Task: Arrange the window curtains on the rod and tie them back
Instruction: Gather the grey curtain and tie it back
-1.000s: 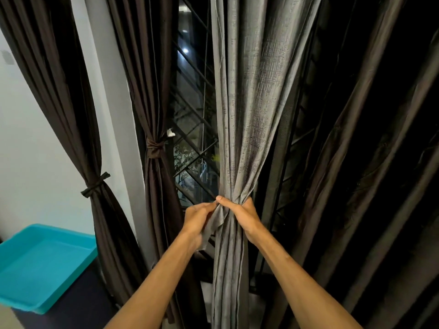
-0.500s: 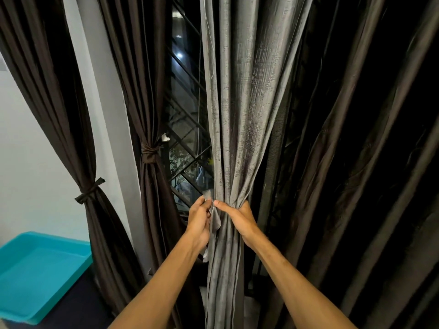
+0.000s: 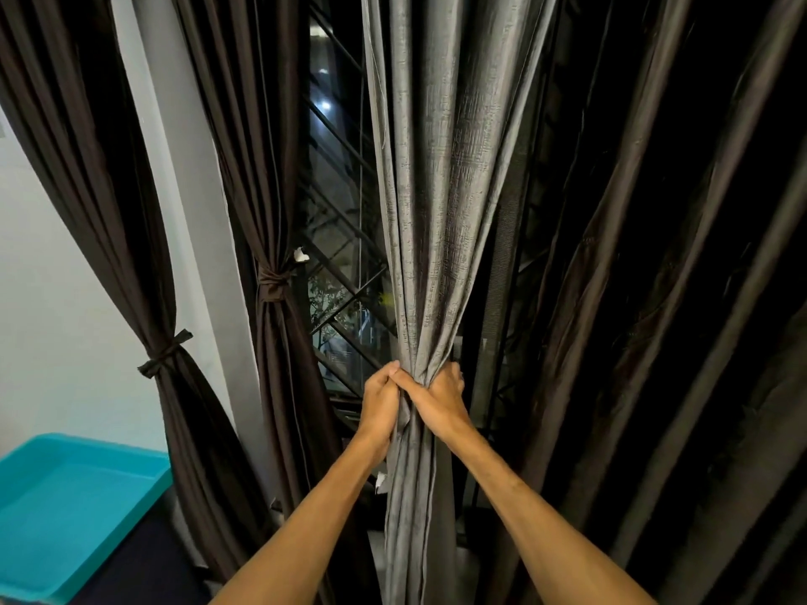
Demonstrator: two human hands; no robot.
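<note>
Two hands meet at centre around a grey curtain (image 3: 436, 189), a textured, faintly shiny panel hanging in long pleats and pinched to a narrow waist. The left hand (image 3: 381, 403) and right hand (image 3: 441, 399) touch each other, each grip clamped on the gathered cloth. Just left, a gap shows the window grille (image 3: 345, 290). Beyond it hang a brown curtain (image 3: 266, 189) and a second brown curtain (image 3: 100, 189), both tied. A dark curtain (image 3: 655, 299) crowds the right. The grey curtain's top and hem are cut off, and folds hide the fingertips. A teal tray (image 3: 65, 517) sits lower left.
</note>
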